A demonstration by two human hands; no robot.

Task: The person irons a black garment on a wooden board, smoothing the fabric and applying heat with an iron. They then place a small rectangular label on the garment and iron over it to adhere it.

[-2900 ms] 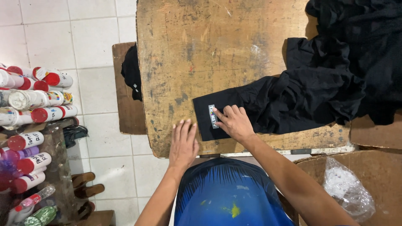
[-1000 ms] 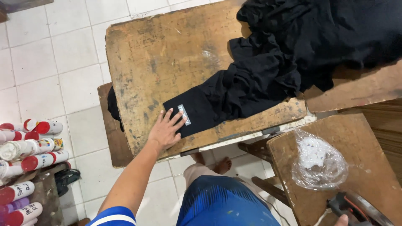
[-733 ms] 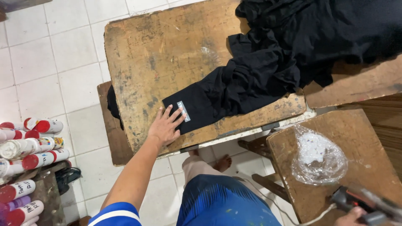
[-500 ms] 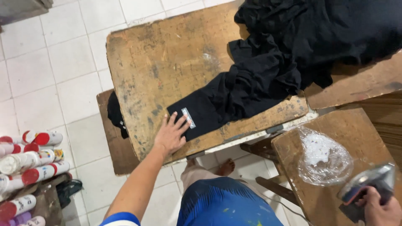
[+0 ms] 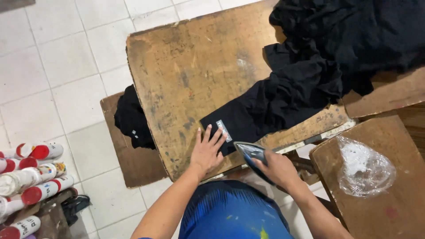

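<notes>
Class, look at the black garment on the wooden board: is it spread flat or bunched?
Mostly bunched: the black garment lies crumpled, only its labelled end flat by the left hand.

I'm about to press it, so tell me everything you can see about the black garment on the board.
The garment is black, soft cloth, bunched and wrinkled at upper right. One flat, smoothed section stretches to the near edge of the worn wooden board and carries a small pale label. The left hand has fingertips on that edge. The iron, in the right hand, hovers beside it.

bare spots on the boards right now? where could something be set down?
Free: the worn board left of the black cloth, above the left hand; the side table below the plastic bag. Crowded: near edge, where the right hand holds the iron.
</notes>
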